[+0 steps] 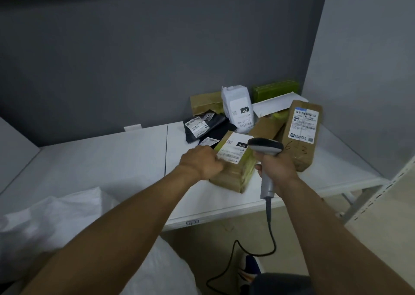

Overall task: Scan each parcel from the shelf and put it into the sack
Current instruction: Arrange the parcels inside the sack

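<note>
A brown cardboard parcel (pixel 233 171) with a white label lies near the front of the white shelf (pixel 101 160). My left hand (pixel 202 162) grips its left edge. My right hand (pixel 277 171) holds a grey barcode scanner (pixel 266 147) by its handle, with the scanner head just right of the parcel's label. A white sack (pixel 56 223) bulges at the lower left, below the shelf's front edge.
More parcels are piled at the shelf's right rear: a tall brown box (pixel 301 137), a white bag (pixel 239 108), a black bag (pixel 204 126), a green box (pixel 275 90). The scanner cable (pixel 247 249) loops down to the floor. A shelf upright (pixel 381 196) stands at the right.
</note>
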